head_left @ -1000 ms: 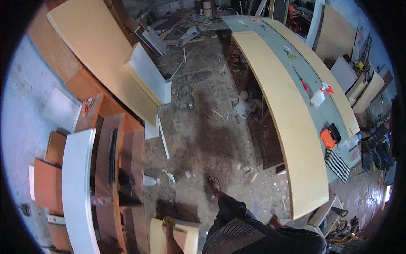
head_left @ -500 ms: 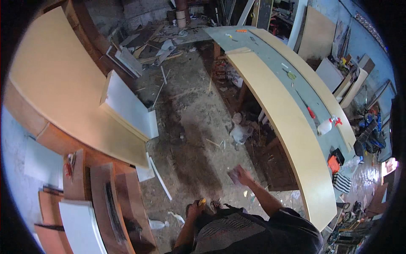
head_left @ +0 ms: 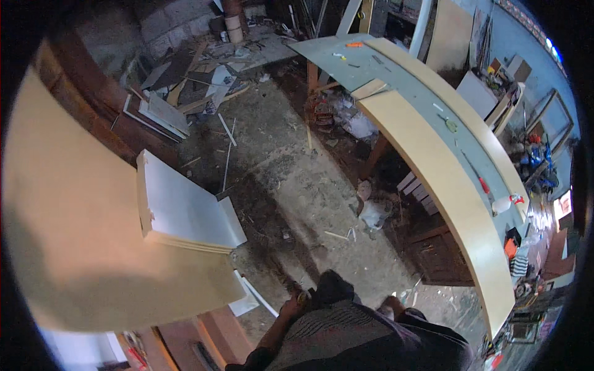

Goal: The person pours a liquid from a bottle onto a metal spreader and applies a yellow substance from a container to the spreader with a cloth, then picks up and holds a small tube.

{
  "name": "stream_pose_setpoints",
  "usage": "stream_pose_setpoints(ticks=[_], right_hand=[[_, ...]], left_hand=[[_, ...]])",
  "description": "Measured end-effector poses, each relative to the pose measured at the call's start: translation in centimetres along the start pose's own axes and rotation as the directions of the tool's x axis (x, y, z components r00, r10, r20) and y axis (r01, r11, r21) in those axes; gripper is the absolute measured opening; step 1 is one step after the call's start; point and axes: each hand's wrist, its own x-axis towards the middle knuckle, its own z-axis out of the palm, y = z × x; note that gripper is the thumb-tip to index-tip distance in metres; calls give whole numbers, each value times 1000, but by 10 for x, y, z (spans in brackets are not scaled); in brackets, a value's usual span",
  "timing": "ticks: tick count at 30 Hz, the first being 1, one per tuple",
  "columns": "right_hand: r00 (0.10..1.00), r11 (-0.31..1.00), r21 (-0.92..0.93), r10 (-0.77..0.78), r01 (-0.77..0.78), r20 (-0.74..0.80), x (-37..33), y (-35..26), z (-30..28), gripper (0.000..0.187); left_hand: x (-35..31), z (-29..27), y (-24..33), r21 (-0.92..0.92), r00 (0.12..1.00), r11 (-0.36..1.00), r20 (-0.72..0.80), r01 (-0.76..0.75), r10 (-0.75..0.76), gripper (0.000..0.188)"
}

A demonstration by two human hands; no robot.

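Observation:
My left hand (head_left: 292,306) is held low in front of my body, fingers closed around a small yellow-and-dark object (head_left: 302,297) whose kind I cannot make out. Close to my right side is my right hand (head_left: 391,305), small and partly covered by my dark shirt; its fingers do not show clearly. To my left, a stack of white-topped panels (head_left: 185,201) with cream edges rests on a large cream board (head_left: 93,247). Along the workbench (head_left: 322,57) on my right lies a long cream panel (head_left: 433,161), apart from both hands.
On the bench are green-handled scissors (head_left: 451,125), a red-handled tool (head_left: 483,184) and a white spray bottle (head_left: 502,205). White strips (head_left: 260,297) and a plastic bag (head_left: 373,214) lie on the floor. Scrap boards (head_left: 216,86) litter the far end.
My right hand has drawn back from over the floor to beside my body. My view has turned and moved closer to the cream board on the left.

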Motion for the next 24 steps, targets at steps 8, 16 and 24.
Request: stream_pose_setpoints(ticks=[8,16,24], right_hand=[[936,925,205,275,-320,219,5,-85,66,31],[924,386,902,-382,194,-35,302,-243,39,35],[807,722,391,-402,570,-433,530,-665,-260,29]], left_hand=[[110,-179,9,137,987,991,162,-3,-20,57],[271,-370,81,-51,998,998,-54,-23,20,57],[452,-551,118,144,968,989,-239,-41,75,78]])
